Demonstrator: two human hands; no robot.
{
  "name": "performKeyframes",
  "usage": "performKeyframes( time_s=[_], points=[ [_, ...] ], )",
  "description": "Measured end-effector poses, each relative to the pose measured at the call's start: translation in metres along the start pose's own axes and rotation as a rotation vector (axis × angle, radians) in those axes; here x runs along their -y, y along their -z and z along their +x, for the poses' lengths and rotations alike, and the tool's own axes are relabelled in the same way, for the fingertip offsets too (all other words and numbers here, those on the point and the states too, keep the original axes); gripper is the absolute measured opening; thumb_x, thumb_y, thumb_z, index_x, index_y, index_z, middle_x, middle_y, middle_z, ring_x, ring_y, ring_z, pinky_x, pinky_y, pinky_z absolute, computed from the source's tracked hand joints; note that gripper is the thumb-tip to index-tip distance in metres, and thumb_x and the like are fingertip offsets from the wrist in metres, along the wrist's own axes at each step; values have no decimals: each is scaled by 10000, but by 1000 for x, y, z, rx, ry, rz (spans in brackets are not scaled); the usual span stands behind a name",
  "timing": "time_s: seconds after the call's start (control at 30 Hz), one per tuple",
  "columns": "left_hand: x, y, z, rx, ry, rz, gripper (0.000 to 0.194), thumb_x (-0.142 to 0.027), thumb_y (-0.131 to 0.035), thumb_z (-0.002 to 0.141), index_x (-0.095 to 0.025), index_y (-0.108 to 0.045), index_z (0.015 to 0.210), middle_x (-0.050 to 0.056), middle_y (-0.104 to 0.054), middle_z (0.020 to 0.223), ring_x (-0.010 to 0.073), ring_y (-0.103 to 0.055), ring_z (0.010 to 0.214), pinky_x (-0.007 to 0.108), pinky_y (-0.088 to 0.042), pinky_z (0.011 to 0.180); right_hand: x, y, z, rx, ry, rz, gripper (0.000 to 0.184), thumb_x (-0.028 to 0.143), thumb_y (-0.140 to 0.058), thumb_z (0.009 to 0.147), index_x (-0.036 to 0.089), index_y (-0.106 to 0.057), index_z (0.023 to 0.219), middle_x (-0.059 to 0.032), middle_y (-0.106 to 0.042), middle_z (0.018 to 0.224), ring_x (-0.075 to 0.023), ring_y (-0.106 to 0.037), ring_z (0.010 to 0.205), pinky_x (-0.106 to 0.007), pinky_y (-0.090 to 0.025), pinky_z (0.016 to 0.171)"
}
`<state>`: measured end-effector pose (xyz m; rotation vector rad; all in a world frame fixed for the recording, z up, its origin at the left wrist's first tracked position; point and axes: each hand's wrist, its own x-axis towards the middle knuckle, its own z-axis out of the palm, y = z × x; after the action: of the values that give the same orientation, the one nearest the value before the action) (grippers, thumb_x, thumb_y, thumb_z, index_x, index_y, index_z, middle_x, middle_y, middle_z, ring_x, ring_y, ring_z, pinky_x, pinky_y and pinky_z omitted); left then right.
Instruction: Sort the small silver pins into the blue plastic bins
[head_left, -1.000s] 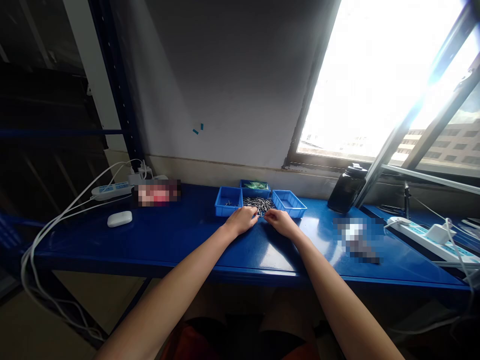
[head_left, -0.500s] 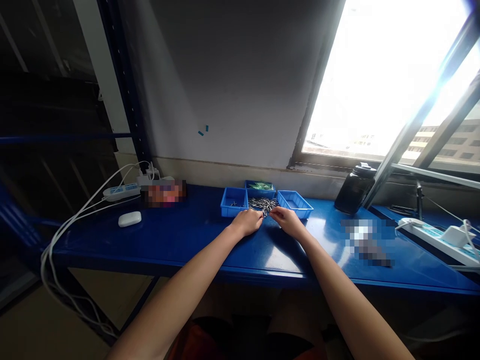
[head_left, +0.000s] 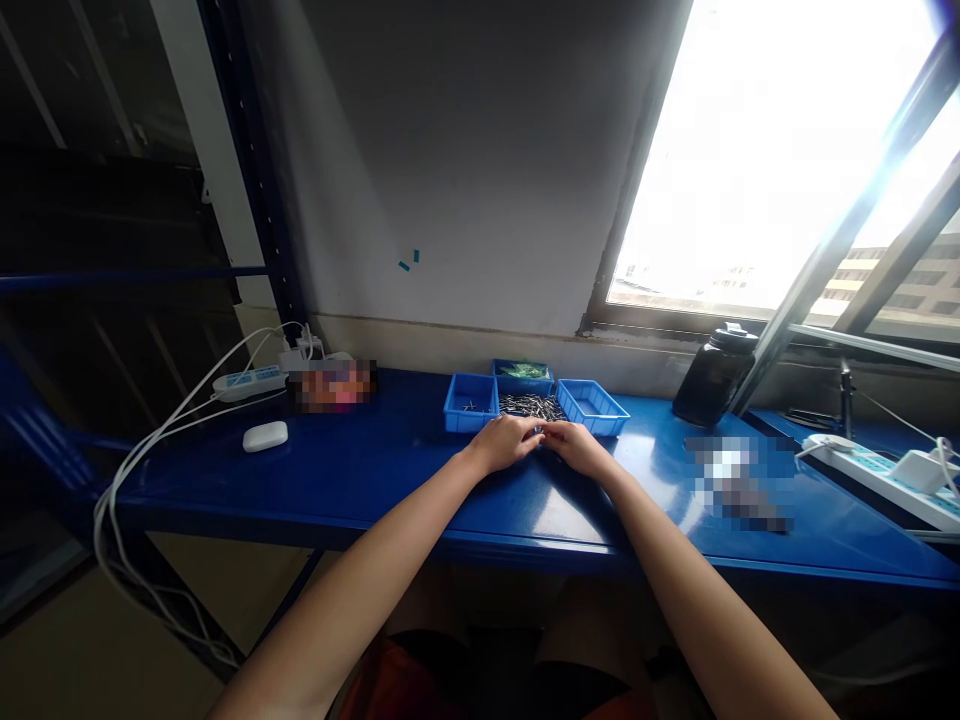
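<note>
My left hand [head_left: 507, 441] and my right hand [head_left: 579, 446] rest close together on the blue table [head_left: 390, 480], fingertips nearly touching. Both have curled fingers pinched on something too small to name, just in front of a pile of small metal pins [head_left: 529, 405]. The pile lies between two small blue trays: the left tray [head_left: 470, 403] holds a few pins, and the right tray [head_left: 592, 406] looks bare. A third blue tray [head_left: 523, 374] with green contents stands behind the pile.
A white power strip [head_left: 249, 381] with cables and a white case [head_left: 265, 436] lie at the table's left. A dark jar [head_left: 712, 375] stands by the window at right, with another power strip [head_left: 877, 478] beyond it. Blurred items lie on both sides.
Both hands have drawn closer together in front of the pin pile, until their fingertips almost meet. The view has shifted slightly.
</note>
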<state>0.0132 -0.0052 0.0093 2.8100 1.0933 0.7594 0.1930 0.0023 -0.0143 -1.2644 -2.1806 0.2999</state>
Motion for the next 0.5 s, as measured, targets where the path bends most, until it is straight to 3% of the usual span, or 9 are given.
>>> performKeyframes(
  time_s=[0.33,0.5],
  points=[
    [0,-3,-3,10,-96,106,392,-268,-360,844,-254,-406,1233,33,-598,1069,189,-572,927,280,-435,769,2,1,-1,12,-48,48,209,316,-469,764,159,-604,789,-8,-595,666,-131,-515,610,-232,-381,578],
    [4,-4,-1,4,-19,182,323,-268,-314,872,-208,-479,1143,72,-630,963,200,-593,869,294,-441,744,-1,0,0,3,-86,46,208,331,-485,749,168,-612,764,-6,-602,664,-126,-519,607,-228,-386,583]
  ],
)
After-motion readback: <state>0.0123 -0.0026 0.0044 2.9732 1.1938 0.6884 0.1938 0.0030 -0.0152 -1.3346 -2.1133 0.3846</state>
